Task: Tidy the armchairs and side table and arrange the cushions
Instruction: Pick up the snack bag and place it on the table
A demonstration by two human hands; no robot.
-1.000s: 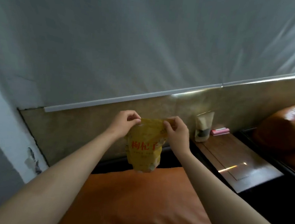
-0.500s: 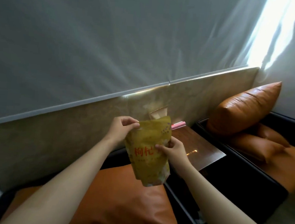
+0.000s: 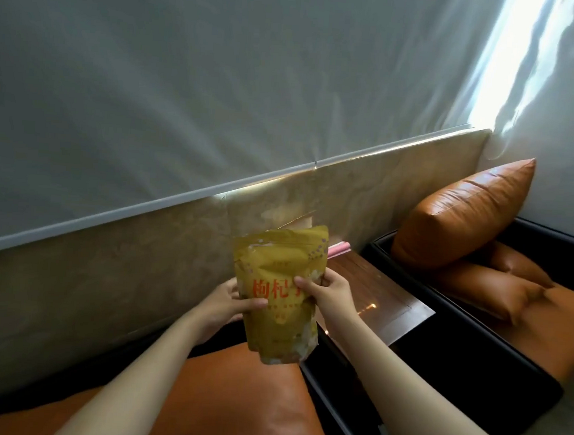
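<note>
Item 1: yellow pouch (image 3: pixel 277 261) with red lettering. We hold it upright in the air, above the near armchair's orange seat (image 3: pixel 236 405) and in front of the side table (image 3: pixel 387 302).

Item 2: left hand (image 3: pixel 227 302). It grips the pouch's left edge, thumb across the front.

Item 3: right hand (image 3: pixel 329 289). It grips the right edge, thumb on the front.

Item 4: pink object (image 3: pixel 340 248) at the back of the table, partly hidden.

Item 5: far armchair, with a large orange cushion (image 3: pixel 464 214) leaning tilted over a smaller cushion (image 3: pixel 486 289).
</note>
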